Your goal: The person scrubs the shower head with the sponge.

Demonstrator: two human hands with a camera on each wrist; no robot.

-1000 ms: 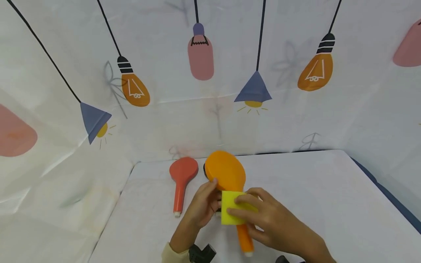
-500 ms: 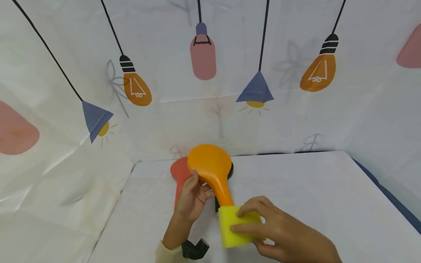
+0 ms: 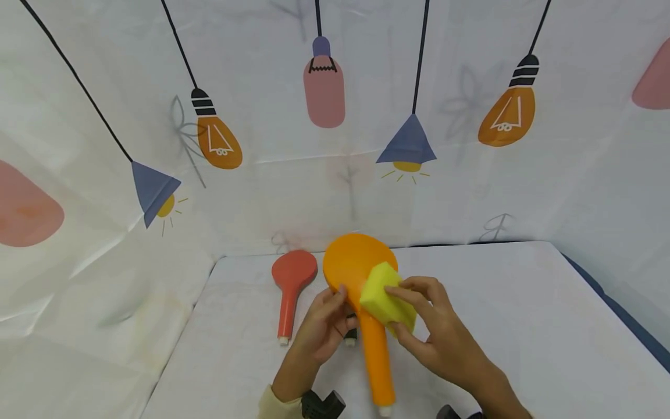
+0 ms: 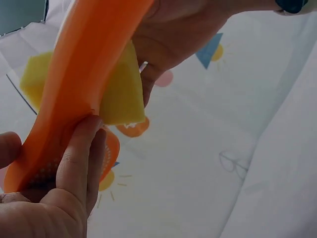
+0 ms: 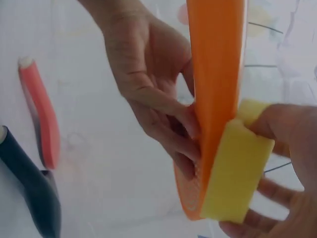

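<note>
An orange handheld shower head [image 3: 348, 262] is held up over the table, its round head away from me and its handle pointing toward me. My left hand [image 3: 321, 326] grips it at the edge of the head near the neck, thumb on the near side. The left wrist view shows small pale dots on its underside, partly hidden by my fingers. A yellow sponge [image 3: 378, 291] lies against the neck and right side of the shower head, bent around it in the right wrist view. Thumb and fingers of my right hand [image 3: 447, 337] pinch the sponge.
A red shower head [image 3: 293, 273] lies on the white table [image 3: 497, 308] to the left. Behind the orange one lies a dark shower head [image 5: 32, 183], mostly hidden in the head view. A white sheet printed with lamps [image 3: 251, 203] hangs around the table.
The orange shower head swung left across the red one, then back right. The sponge in my right hand went down onto the handle, then up to the neck beside the head.
</note>
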